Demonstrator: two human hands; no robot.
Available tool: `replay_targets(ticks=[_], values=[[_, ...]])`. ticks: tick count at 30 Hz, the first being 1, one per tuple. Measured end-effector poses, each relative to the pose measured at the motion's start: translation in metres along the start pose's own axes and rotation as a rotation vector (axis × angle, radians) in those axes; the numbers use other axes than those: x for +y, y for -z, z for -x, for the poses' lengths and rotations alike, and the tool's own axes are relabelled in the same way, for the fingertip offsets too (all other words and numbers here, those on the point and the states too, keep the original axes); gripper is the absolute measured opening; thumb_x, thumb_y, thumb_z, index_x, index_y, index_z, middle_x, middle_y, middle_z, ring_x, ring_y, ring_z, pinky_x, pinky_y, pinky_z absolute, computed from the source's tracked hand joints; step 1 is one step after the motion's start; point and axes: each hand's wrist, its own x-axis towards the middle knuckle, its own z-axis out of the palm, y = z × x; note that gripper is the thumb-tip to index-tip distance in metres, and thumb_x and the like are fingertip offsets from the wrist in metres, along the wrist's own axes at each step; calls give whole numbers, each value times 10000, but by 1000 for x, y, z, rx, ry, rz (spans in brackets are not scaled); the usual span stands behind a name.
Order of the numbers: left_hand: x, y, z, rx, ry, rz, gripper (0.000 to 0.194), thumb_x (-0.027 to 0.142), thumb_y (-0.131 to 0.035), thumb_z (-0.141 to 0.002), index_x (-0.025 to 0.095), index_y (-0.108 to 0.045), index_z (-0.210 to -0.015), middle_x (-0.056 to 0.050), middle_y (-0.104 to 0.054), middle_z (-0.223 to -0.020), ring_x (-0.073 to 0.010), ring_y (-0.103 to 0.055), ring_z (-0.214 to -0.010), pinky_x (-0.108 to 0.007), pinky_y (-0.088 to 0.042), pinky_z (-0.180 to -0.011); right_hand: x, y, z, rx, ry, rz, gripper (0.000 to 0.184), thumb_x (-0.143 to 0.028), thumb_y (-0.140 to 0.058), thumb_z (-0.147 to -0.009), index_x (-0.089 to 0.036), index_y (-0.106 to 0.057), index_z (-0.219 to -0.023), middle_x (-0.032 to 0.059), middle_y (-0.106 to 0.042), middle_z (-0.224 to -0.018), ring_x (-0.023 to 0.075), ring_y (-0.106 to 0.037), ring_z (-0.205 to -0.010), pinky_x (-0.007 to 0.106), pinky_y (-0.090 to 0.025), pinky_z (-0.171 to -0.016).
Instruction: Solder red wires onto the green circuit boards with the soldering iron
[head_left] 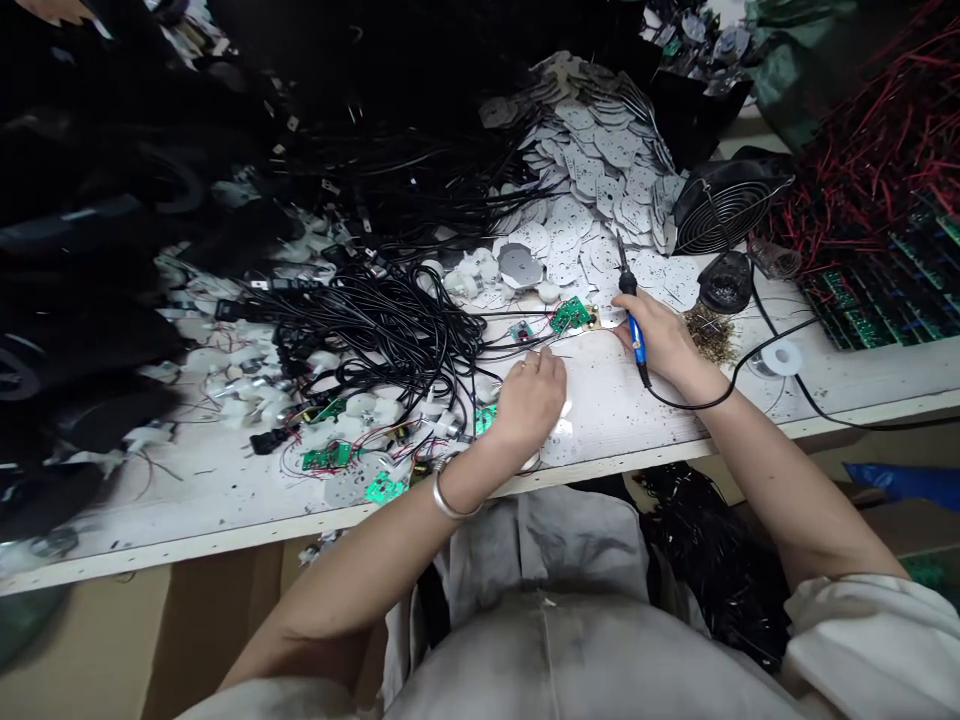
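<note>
My right hand (660, 335) is closed around the blue handle of a soldering iron (636, 338), whose tip points up and away from the table. Just left of that hand lies a green circuit board (571, 315), with a smaller board (521, 332) beside it. My left hand (531, 395) rests on the tabletop with its fingers curled down near thin black wire ends. Whatever those fingertips pinch is hidden. Left of it spreads a tangle of black cables (405, 330), and another green board (485, 418) shows partly behind the wrist.
A heap of white plates (600, 160) rises at the back. To the right are a black fan (724, 210), a dark holder (725, 283), brass shavings (712, 335) and a solder spool (780, 358). Boards with red wires (885, 200) fill the far right. The iron's cord crosses my right wrist.
</note>
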Motion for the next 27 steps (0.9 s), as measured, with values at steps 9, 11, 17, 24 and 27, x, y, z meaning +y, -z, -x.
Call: replay_targets(ticks=[9, 11, 17, 24, 27], values=[[-10, 20, -23, -137, -49, 15, 326, -5, -412, -891, -12, -713, -1015, -263, -695, -988, -313, -656, -998, -358, -516, -727, 6, 4, -23, -141, 50, -1, 421, -234, -499, -909, -230, -502, -1330, 137, -533, -1351, 281, -630, -1040, 426, -561, -843], [-8, 23, -32, -160, -85, 24, 292, 6, -458, -872, 17, -741, -946, -252, -707, -939, -298, -666, -951, -340, -496, -714, 11, 4, -27, -153, 47, -4, 463, -239, -533, -886, -225, -490, -1347, 147, -498, -1403, 291, -631, -1047, 439, -563, -844], [-22, 28, -46, -183, -135, 43, 219, 74, -545, -844, 97, -763, -837, -173, -724, -810, -245, -680, -807, -324, -484, -707, 19, 2, -33, -193, 107, -14, 564, -198, -535, -845, -243, -441, -1399, 129, -454, -1450, 295, -602, -1118, 438, -563, -866], [-76, 22, -25, 225, 90, 688, 152, 161, -557, -814, 143, -708, -805, -55, -721, -759, -163, -678, -720, -273, -539, -688, 21, -4, -29, -143, 58, 10, 589, -190, -516, -814, -244, -389, -1386, 140, -454, -1392, 277, -622, -1010, 439, -575, -802], [-90, 26, -20, 346, 338, 1183, 120, 239, -588, -808, 143, -649, -772, -32, -696, -707, -119, -655, -583, -202, -509, -517, 23, -2, -28, -146, 33, 3, 646, -208, -563, -773, -244, -364, -1387, 147, -429, -1388, 292, -622, -1002, 461, -579, -799]])
